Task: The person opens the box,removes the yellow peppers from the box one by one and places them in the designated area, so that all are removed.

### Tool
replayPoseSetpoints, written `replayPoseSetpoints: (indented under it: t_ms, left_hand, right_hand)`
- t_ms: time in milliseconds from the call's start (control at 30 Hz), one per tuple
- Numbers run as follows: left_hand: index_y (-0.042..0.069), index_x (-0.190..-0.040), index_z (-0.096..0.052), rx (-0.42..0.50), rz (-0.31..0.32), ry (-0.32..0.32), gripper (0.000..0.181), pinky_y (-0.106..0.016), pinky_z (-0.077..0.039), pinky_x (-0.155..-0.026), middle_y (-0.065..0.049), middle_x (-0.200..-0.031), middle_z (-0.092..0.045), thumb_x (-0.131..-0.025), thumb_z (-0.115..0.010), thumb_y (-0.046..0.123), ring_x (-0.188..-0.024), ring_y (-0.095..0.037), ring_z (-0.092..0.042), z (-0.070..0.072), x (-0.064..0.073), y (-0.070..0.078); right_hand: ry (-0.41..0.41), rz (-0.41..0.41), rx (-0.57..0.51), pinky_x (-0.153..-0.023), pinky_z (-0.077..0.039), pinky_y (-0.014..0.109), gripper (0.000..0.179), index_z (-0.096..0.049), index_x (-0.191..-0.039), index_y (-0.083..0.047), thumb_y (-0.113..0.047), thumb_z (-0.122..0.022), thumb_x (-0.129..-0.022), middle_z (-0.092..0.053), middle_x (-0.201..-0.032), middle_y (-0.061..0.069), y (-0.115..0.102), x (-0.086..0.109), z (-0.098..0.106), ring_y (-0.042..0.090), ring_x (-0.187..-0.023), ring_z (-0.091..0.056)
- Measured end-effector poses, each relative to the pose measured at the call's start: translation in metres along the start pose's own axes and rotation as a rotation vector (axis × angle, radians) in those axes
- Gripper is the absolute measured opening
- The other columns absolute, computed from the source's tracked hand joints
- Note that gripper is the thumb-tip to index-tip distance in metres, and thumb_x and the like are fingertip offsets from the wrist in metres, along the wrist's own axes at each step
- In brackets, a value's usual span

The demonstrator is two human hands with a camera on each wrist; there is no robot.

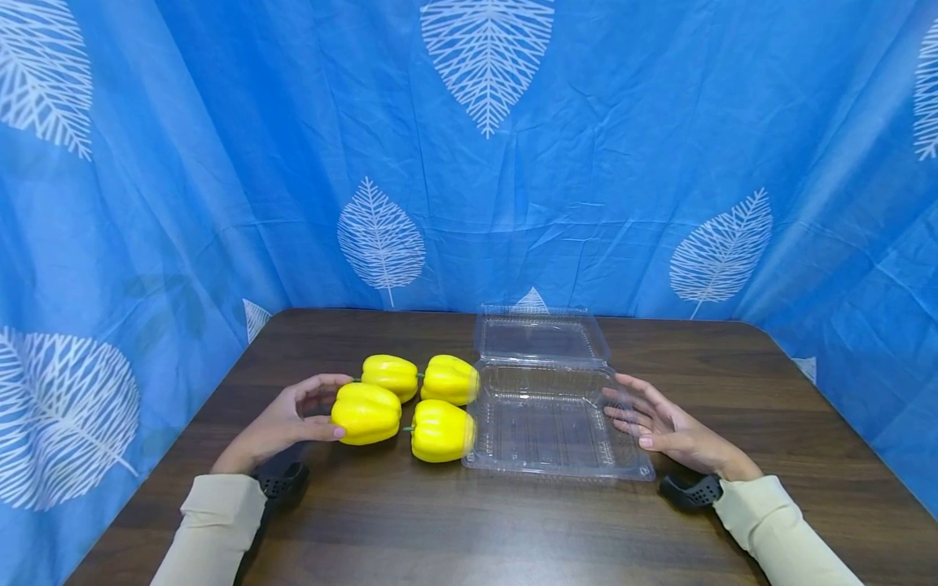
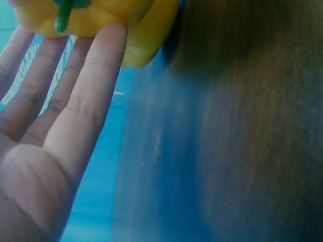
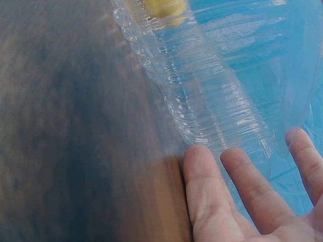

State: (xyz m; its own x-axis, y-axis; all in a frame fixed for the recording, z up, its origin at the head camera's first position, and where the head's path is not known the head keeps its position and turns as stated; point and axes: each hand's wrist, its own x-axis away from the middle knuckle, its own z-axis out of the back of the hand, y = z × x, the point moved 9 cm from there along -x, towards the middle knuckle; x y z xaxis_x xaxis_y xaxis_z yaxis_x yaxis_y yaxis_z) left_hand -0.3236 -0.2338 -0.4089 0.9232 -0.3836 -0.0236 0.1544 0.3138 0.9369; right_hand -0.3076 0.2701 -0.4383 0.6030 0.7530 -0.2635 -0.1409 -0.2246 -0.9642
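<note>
My left hand [image 1: 304, 411] is at the left side of a yellow bell pepper [image 1: 366, 413], its thumb and fingers spread apart against it. In the left wrist view, straight fingers [image 2: 83, 96] reach up to the pepper, whose green stem [image 2: 62, 17] faces the palm. At the right side of a clear plastic clamshell container [image 1: 550, 468], my right hand [image 1: 670, 427] lies with loosely extended fingers. The right wrist view shows fingertips [image 3: 199, 154] right at the container's ribbed wall [image 3: 202, 121]. The container's lid [image 1: 542, 338] is raised toward the back.
Other yellow bell peppers stand in a group left of the container: one at the back [image 1: 390, 376], one beside it [image 1: 449, 380] and one in front [image 1: 441, 431]. A dark wooden table [image 1: 476, 529] bears everything. Behind it hangs a blue leaf-print curtain [image 1: 586, 163].
</note>
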Motion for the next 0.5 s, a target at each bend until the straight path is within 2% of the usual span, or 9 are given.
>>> replayPoseSetpoints:
  t_ms: [267, 500]
  left_hand:
    - [-0.009, -0.152, -0.047, -0.006, 0.008, -0.035, 0.077, -0.030, -0.060, -0.096, -0.030, -0.149, -0.053, -0.089, -0.082, 0.015, -0.130, -0.034, -0.055, -0.0050, 0.0000, -0.0020]
    - [-0.009, -0.153, -0.047, -0.025, 0.004, -0.057, 0.079, -0.029, -0.059, -0.096, -0.031, -0.151, -0.051, -0.088, -0.083, 0.018, -0.134, -0.041, -0.053, -0.0092, -0.0026, -0.0031]
  right_hand:
    - [0.014, -0.011, 0.009, -0.121, -0.040, 0.026, 0.079, -0.014, -0.174, -0.019, 0.003, -0.052, -0.108, -0.034, -0.172, -0.007, 0.0001, -0.0006, 0.0003, 0.011, -0.153, -0.043]
    - [0.004, 0.004, 0.011, -0.121, -0.040, 0.026, 0.080, -0.013, -0.174, -0.021, 0.004, -0.051, -0.108, -0.033, -0.173, -0.007, 0.0016, 0.0004, 0.0014, 0.012, -0.154, -0.042]
